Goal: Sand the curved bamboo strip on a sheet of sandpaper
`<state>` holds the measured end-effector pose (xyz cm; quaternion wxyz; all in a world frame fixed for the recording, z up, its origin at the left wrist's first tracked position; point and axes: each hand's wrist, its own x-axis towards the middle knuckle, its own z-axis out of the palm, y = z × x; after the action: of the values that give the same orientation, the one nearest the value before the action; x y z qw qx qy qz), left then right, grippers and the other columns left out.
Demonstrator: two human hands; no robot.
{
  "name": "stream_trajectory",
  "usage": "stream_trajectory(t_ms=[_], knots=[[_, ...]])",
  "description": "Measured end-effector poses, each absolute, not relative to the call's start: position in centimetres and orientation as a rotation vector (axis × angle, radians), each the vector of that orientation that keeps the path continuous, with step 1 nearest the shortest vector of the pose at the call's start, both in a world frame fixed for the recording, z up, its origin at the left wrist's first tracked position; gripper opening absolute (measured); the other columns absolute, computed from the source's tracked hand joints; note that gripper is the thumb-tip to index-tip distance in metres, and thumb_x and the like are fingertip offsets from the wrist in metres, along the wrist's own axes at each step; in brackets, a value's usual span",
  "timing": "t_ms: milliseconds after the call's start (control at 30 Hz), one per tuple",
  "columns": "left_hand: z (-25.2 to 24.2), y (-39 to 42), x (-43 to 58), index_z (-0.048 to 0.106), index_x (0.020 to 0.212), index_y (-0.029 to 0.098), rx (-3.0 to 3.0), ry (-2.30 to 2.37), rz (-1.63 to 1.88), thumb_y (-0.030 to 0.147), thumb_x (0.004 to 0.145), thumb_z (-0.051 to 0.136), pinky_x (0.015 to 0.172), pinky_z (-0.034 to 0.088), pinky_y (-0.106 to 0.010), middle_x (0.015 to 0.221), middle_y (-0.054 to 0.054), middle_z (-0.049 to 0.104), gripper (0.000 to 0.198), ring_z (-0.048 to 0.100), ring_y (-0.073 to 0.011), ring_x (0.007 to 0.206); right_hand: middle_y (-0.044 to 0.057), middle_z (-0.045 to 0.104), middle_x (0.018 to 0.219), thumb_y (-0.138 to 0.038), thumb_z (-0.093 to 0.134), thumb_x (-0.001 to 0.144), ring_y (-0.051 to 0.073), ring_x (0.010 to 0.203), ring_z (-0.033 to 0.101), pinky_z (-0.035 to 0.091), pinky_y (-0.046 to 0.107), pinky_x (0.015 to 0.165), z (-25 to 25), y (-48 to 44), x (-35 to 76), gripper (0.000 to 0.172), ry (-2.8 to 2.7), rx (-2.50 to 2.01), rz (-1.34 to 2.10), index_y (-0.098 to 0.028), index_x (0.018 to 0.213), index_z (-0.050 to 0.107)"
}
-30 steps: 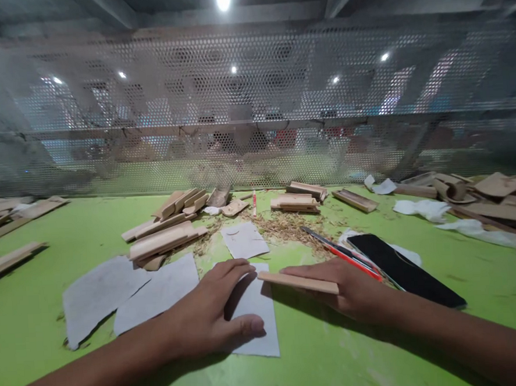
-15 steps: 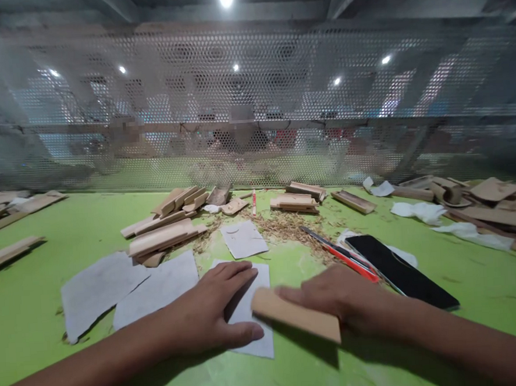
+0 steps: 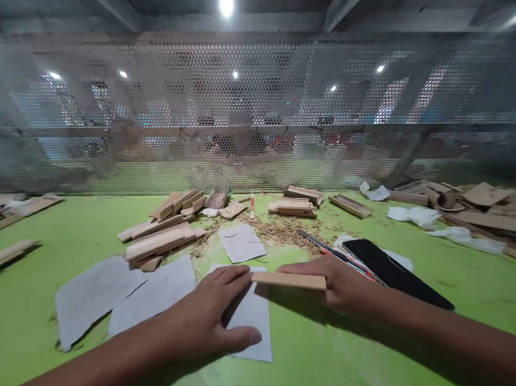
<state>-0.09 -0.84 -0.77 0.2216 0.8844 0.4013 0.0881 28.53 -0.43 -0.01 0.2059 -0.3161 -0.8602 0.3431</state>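
Observation:
My left hand (image 3: 221, 309) lies over a pale rectangular sheet (image 3: 253, 327), thumb spread from the fingers; the sheet rests on the green table. In my right hand (image 3: 333, 281) is a flat tan strip of wood or bamboo (image 3: 289, 279), gripped at its right end and seen nearly edge-on. Its left tip comes up to my left fingertips, above the sheet; I cannot tell whether they touch. A smaller pale square (image 3: 242, 243) lies just beyond, and two larger pale sheets (image 3: 154, 292) (image 3: 93, 293) lie left of my left hand.
Curved tan pieces (image 3: 160, 240) are piled at the back left, others (image 3: 291, 205) at the back centre among shavings (image 3: 282, 229). A black phone (image 3: 394, 275) and a knife-like tool (image 3: 327, 250) lie beside my right forearm. A perforated screen (image 3: 253, 112) stands behind the table.
My right hand has raised and turned the tan strip, so its broad face no longer shows and it appears nearly edge-on. My left hand stays on the sheet.

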Motion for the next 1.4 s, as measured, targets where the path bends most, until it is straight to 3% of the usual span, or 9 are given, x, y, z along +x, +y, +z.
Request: stream_trajectory(t_ms=[133, 333, 433, 533, 633, 900, 1067, 1300, 1400], knots=[[-0.6, -0.8, 0.0, 0.044, 0.159, 0.020, 2.442, 1.085, 0.219, 0.055, 0.086, 0.075, 0.122, 0.033, -0.053, 0.164, -0.013, 0.039, 0.087, 0.036, -0.0394, 0.149, 0.001, 0.070, 0.078, -0.047, 0.059, 0.100, 0.015, 0.066, 0.053, 0.040, 0.023, 0.059, -0.1, -0.7, 27.5, 0.036, -2.243, -0.987, 1.206, -0.019, 0.103, 0.081], [-0.6, -0.9, 0.0, 0.042, 0.159, 0.018, 2.402, 1.116, 0.255, 0.054, 0.084, 0.077, 0.122, 0.031, -0.055, 0.164, -0.015, 0.039, 0.090, 0.035, -0.0394, 0.150, 0.003, 0.076, 0.089, -0.055, 0.060, 0.098, 0.017, 0.074, 0.058, 0.043, 0.026, 0.065, -0.2, -1.2, 26.7, 0.041, -2.013, -1.099, 1.302, -0.023, 0.110, 0.082], [-0.5, -1.0, 0.0, 0.042, 0.158, 0.021, 2.380, 1.095, 0.286, 0.053, 0.084, 0.077, 0.121, 0.032, -0.055, 0.163, -0.015, 0.041, 0.088, 0.038, -0.0392, 0.148, 0.002, 0.074, 0.087, -0.056, 0.064, 0.096, 0.017, 0.072, 0.056, 0.042, 0.025, 0.064, -0.1, -1.5, 26.4, 0.038, -2.018, -1.080, 1.355, -0.024, 0.103, 0.082], [-0.5, -1.1, -0.1, 0.021, 0.166, 0.022, 2.308, 1.127, 0.320, 0.051, 0.081, 0.080, 0.119, 0.036, -0.056, 0.163, -0.017, 0.040, 0.107, 0.042, -0.0399, 0.145, 0.001, 0.067, 0.076, -0.057, 0.056, 0.100, 0.015, 0.066, 0.049, 0.037, 0.025, 0.058, -0.2, -1.8, 26.3, 0.044, -2.082, -1.079, 1.150, -0.020, 0.090, 0.078], [-0.6, -1.1, -0.1, 0.002, 0.168, 0.022, 2.286, 1.103, 0.326, 0.051, 0.081, 0.080, 0.120, 0.034, -0.056, 0.164, -0.017, 0.038, 0.120, 0.039, -0.0408, 0.147, -0.001, 0.060, 0.071, -0.056, 0.052, 0.103, 0.013, 0.062, 0.045, 0.035, 0.023, 0.056, -0.5, -1.9, 26.2, 0.045, -2.158, -1.006, 1.175, -0.019, 0.088, 0.074], [-0.7, -1.3, 0.0, -0.004, 0.168, 0.024, 2.239, 1.131, 0.318, 0.042, 0.078, 0.082, 0.121, 0.034, -0.054, 0.163, -0.016, 0.040, 0.126, 0.040, -0.0392, 0.147, -0.002, 0.057, 0.069, -0.052, 0.052, 0.103, 0.012, 0.060, 0.043, 0.034, 0.023, 0.056, -0.3, -2.2, 25.9, 0.043, -2.239, -0.971, 1.172, -0.017, 0.088, 0.072], [-0.8, -1.3, -0.1, -0.004, 0.168, 0.023, 2.226, 1.163, 0.311, 0.044, 0.078, 0.081, 0.121, 0.032, -0.055, 0.166, -0.017, 0.035, 0.126, 0.038, -0.0388, 0.148, 0.000, 0.066, 0.077, -0.045, 0.053, 0.103, 0.012, 0.062, 0.049, 0.038, 0.023, 0.058, -0.4, -2.1, 26.2, 0.034, -2.279, -0.964, 1.062, -0.019, 0.105, 0.073], [-0.9, -1.3, -0.1, -0.003, 0.168, 0.024, 2.264, 1.155, 0.325, 0.045, 0.081, 0.080, 0.120, 0.034, -0.055, 0.167, -0.018, 0.033, 0.122, 0.040, -0.0388, 0.147, -0.004, 0.046, 0.061, -0.054, 0.052, 0.102, 0.011, 0.055, 0.036, 0.027, 0.024, 0.050, -0.4, -1.6, 26.7, 0.044, -2.261, -1.126, 0.975, -0.019, 0.080, 0.066], [-0.9, -1.3, -0.1, -0.004, 0.168, 0.025, 2.287, 1.107, 0.350, 0.045, 0.082, 0.079, 0.120, 0.034, -0.054, 0.164, -0.016, 0.039, 0.122, 0.040, -0.0382, 0.147, -0.005, 0.043, 0.062, -0.052, 0.054, 0.101, 0.011, 0.055, 0.035, 0.026, 0.024, 0.050, -0.5, -1.4, 26.6, 0.043, -2.278, -1.060, 1.151, -0.019, 0.076, 0.064]])
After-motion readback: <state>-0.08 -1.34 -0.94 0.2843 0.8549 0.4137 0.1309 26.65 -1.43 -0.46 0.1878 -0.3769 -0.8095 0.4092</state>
